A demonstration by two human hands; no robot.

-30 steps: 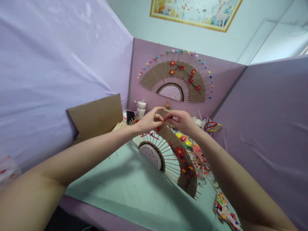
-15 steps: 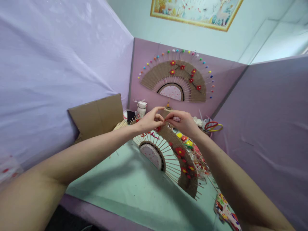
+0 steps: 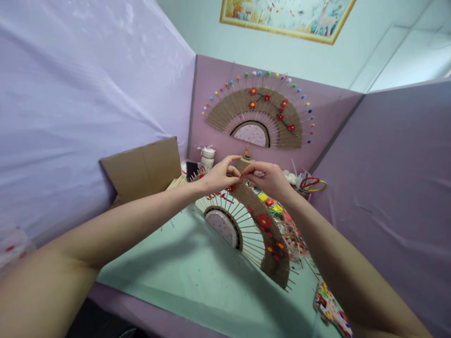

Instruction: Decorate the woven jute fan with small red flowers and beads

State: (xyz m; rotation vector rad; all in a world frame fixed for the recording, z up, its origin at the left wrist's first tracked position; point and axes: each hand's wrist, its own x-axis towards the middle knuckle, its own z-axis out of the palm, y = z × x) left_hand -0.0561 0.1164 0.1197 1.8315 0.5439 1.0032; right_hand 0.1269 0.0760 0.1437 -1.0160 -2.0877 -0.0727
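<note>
A handmade fan (image 3: 262, 234) of brown twine wound over wooden sticks, with red flowers and a white dotted centre, lies on the pale green table (image 3: 197, 277). My left hand (image 3: 219, 177) and my right hand (image 3: 267, 179) meet above the fan's far edge. Both pinch their fingertips together on a tiny red piece that is too small to name. The fingertips of the two hands touch each other.
A finished fan (image 3: 255, 117) with coloured beads hangs on the pink back wall. A cardboard box (image 3: 143, 171) stands at the left. A white jar (image 3: 206, 158), scissors (image 3: 312, 184), loose sticks and coloured bits crowd the far and right side. Purple cloth partitions enclose the table.
</note>
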